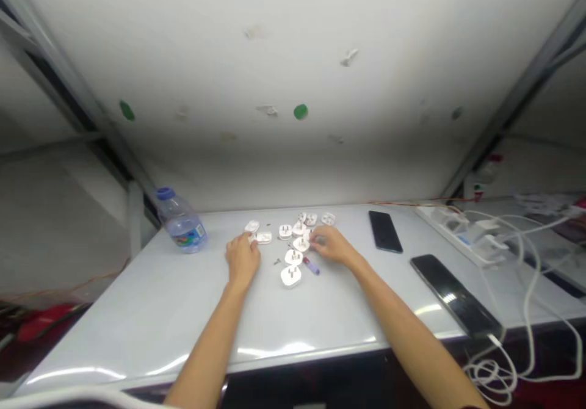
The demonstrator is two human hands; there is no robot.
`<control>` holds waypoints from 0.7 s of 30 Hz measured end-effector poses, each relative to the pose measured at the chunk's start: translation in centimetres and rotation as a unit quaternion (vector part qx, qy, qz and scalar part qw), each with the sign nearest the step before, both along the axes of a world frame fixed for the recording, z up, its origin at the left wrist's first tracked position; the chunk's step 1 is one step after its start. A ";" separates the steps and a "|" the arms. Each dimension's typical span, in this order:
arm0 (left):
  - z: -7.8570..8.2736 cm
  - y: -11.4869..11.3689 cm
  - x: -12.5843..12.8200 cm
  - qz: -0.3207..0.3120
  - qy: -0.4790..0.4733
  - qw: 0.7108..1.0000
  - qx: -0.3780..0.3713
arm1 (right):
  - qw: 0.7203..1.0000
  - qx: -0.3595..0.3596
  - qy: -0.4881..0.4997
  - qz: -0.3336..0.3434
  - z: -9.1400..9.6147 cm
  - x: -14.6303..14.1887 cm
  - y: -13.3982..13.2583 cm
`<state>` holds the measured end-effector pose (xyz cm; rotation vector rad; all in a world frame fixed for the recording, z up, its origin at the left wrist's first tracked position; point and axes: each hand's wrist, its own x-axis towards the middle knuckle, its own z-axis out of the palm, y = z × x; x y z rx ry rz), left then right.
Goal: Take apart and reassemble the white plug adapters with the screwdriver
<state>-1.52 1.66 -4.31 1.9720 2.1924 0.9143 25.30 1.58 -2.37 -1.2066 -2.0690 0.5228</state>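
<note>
Left hand (242, 257) is laid palm down on the counter (137, 323), toward its far edge. Its fingers are bent and drawn together, and their tips are set against a small white piece just beside the nearest of the white plugs (293, 256). Whether anything is gripped cannot be told. Right hand (332, 244) is rested on the other side of the same cluster, with its fingers curled over one plug. It cannot be told whether they are clamped on it.

The plugs are scattered between and beyond both hands, in the middle of the counter's far half, several with prongs up. A small purple and red thing (311, 267) is seen among them, just beside the right hand.

A water bottle (180, 221) is stood near the far left corner. Two dark phones (385, 231) are laid flat toward the right, one near the far edge and one at the near right edge. A power strip (458, 226) with white cables (526, 256) is placed at the far right corner.
</note>
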 end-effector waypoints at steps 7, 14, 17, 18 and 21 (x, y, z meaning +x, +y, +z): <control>-0.2 0.5 0.3 -0.026 -0.052 0.997 0.049 | 0.984 -0.064 0.159 -0.052 -0.4 0.0 0.7; 0.6 0.0 0.4 -0.004 -0.121 0.989 0.088 | 0.946 0.007 0.185 -0.268 -1.3 3.1 2.6; 0.8 0.0 1.3 -0.030 -0.225 0.970 0.092 | 0.938 -0.011 0.196 -0.284 -1.6 3.6 3.3; 0.9 0.0 1.8 -0.050 -0.273 0.958 0.076 | 0.938 -0.022 0.201 -0.283 -1.7 3.6 3.5; 1.0 -0.2 3.3 -0.127 -0.418 0.900 0.005 | 0.934 -0.057 0.223 -0.272 -1.9 3.2 4.0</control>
